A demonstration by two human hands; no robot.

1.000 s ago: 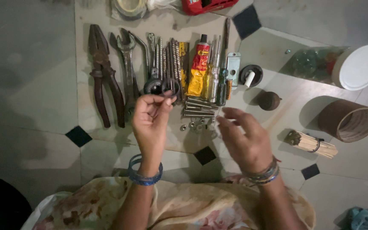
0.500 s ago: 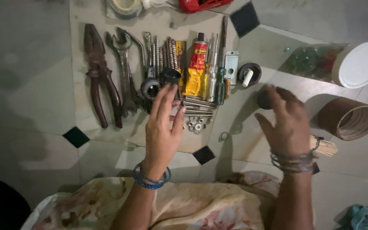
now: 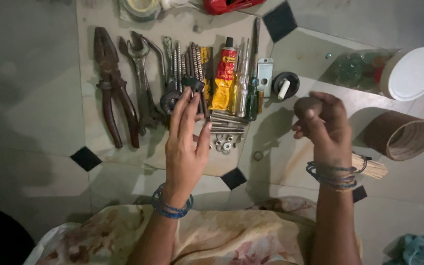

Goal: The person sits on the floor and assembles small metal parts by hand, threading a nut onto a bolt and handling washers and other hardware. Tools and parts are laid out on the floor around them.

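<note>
Change since half a second ago: the right hand (image 3: 322,122), then spread open over the small dark round pot on the floor right of centre, is lifted and curled around that small round pot (image 3: 307,107), which is off the tiles. The left hand (image 3: 186,142) has barely shifted; it is flat, fingers extended toward the top of the frame, tips at a small black cap (image 3: 194,84); whether it grips the cap, cannot tell. Pot sits right of centre, squat, no clear long axis; which way its mouth faces is hidden. Pliers (image 3: 111,93), spanner (image 3: 143,73) and glue tube (image 3: 224,78) lie with long axes running top to bottom of frame.
</note>
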